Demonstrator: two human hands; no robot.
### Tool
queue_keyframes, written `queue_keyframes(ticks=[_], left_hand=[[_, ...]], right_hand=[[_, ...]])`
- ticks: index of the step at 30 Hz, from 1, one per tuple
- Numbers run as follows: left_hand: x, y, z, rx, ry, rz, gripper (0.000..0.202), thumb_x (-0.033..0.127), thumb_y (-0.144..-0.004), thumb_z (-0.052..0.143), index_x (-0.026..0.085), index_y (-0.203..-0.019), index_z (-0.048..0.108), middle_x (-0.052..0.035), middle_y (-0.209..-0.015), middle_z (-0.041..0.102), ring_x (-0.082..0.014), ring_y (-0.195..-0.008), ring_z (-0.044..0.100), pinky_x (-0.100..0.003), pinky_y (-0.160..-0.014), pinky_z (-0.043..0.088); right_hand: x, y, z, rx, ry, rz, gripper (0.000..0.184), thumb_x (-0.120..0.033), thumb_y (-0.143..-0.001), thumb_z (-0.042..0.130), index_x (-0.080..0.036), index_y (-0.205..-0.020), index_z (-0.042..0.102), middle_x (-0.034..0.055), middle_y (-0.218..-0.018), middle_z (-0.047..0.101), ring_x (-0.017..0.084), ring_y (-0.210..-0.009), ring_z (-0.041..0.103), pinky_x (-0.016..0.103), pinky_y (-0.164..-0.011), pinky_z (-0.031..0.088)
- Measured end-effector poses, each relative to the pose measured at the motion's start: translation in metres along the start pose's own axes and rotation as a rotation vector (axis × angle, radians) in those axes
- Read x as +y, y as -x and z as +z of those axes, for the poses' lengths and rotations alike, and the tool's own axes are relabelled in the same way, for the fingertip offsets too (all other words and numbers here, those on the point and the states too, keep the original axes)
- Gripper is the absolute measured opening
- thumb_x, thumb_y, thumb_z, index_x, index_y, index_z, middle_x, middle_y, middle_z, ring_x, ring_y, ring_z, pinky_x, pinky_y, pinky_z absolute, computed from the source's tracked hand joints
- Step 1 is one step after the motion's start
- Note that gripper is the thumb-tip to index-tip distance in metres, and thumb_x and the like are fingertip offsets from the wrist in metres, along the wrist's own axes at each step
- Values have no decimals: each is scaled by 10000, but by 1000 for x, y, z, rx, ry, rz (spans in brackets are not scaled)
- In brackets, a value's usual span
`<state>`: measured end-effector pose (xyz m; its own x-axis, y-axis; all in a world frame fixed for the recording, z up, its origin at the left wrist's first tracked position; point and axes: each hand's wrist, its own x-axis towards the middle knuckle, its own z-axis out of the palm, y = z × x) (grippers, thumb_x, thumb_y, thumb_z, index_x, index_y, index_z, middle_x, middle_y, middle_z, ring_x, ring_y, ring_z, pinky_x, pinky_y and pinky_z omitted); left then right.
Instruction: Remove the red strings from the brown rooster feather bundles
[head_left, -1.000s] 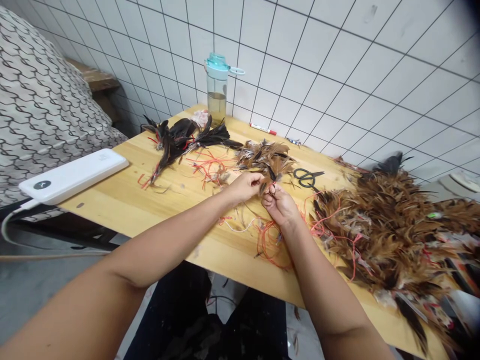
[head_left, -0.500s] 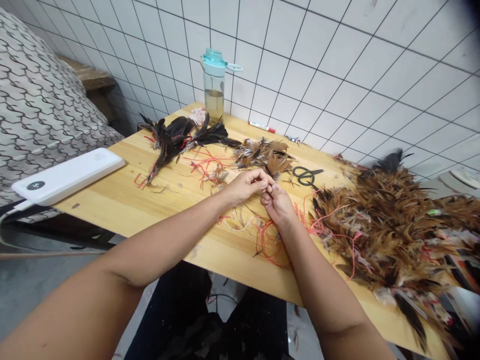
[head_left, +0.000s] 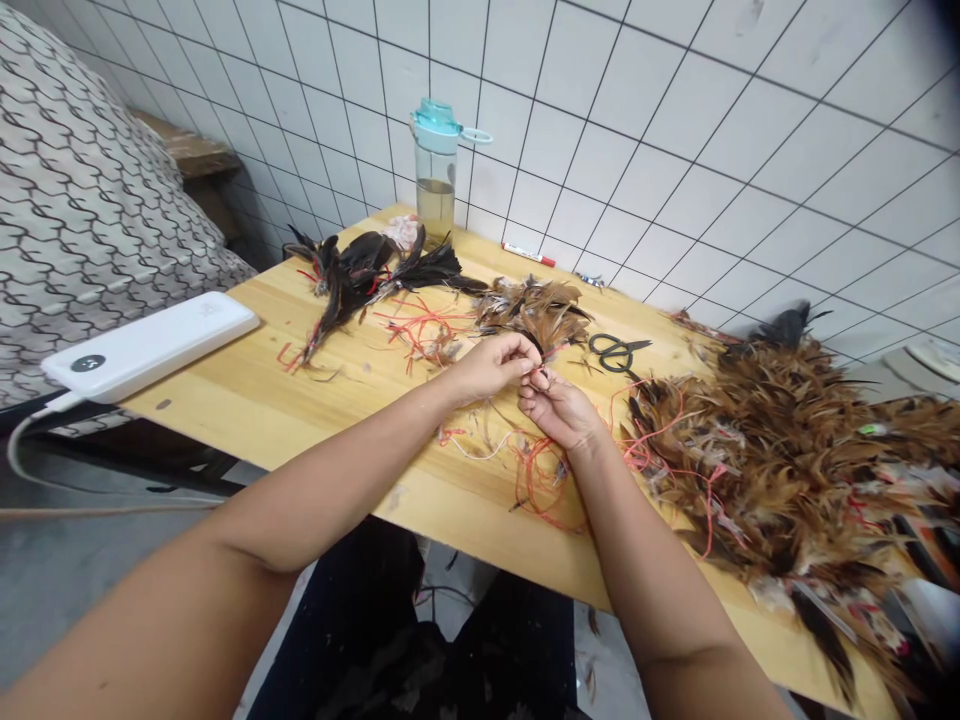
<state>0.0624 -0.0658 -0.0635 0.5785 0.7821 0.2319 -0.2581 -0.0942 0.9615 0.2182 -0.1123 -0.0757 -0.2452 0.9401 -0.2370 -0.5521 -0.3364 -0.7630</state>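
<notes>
My left hand [head_left: 491,368] and my right hand [head_left: 559,408] meet fingertip to fingertip over the middle of the wooden table. Both are closed in a pinch. A sliver of red and something dark show at the fingers, too small to name. Just beyond them lies a small heap of brown feathers [head_left: 529,305]. Red cords [head_left: 541,480] lie in loose coils below my right hand, and a white cord [head_left: 480,455] runs across the wood under my wrists. Black-handled scissors [head_left: 616,352] rest to the right of the fingers.
A big pile of brown feathers [head_left: 795,450] covers the table's right side. Bundles of black feathers [head_left: 360,275] and more red cords [head_left: 424,328] lie left. A water bottle [head_left: 435,180] and a marker [head_left: 528,255] are near the tiled wall. A white power bank [head_left: 161,345] sits at the left edge.
My hands have shifted slightly and the fingertips have parted a little, showing a bit of red between them. The view has moved a little; the things on the table stay put.
</notes>
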Motion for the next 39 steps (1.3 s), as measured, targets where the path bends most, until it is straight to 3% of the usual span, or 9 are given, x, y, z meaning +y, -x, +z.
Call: queue_keyframes(ticks=[4,9,12,17,23,30,39], left_hand=[[3,0,-2,-78,-82,-3,142,207,-846,603,121,-958,592,-53,-819,689,-106,-672,623,-258,-672,505],[9,0,-6,-47,-523,203,225,72,-770,565,146,-940,693,-31,-862,682,-108,-780,623,-237,-755,489],[14,1,-7,-43,-631,243,237,79,-771,561,154,-933,717,-30,-879,688,-116,-828,626,-234,-791,480],[14,2,-4,-25,-581,187,186,193,-761,657,139,-928,719,-35,-869,703,-111,-769,626,-218,-728,482],[9,2,1,64,-447,121,142,227,-831,578,126,-856,676,-24,-735,687,-98,-655,625,-212,-656,488],[8,0,2,114,-384,165,140,140,-803,560,150,-941,580,26,-703,646,-76,-621,609,-193,-643,475],[9,-1,-5,1,-191,53,73,175,-793,596,121,-821,637,-17,-691,664,-101,-631,619,-231,-649,487]], right_hand=[[1,0,0,-12,-14,-13,213,-100,-764,681,-175,-649,518,-20,-708,570,80,-667,538,168,-578,436],[3,0,-1,-42,38,0,114,-128,-788,682,-162,-725,593,-6,-746,603,64,-642,526,176,-615,454],[4,-1,-3,-51,40,-6,130,-134,-755,724,-157,-707,606,-11,-717,602,65,-640,529,174,-616,456],[6,-2,-2,-14,16,-25,172,-124,-722,757,-164,-671,598,-28,-645,579,71,-614,514,171,-589,457],[8,-2,6,9,42,-65,184,-151,-810,692,-169,-667,578,-20,-666,557,68,-601,476,171,-571,430],[11,-5,11,44,-69,-76,174,-149,-849,649,-175,-695,572,-34,-673,511,56,-564,428,156,-533,398],[11,-6,13,94,-124,-63,164,-43,-810,610,-177,-725,569,-38,-660,536,55,-543,436,158,-513,391]])
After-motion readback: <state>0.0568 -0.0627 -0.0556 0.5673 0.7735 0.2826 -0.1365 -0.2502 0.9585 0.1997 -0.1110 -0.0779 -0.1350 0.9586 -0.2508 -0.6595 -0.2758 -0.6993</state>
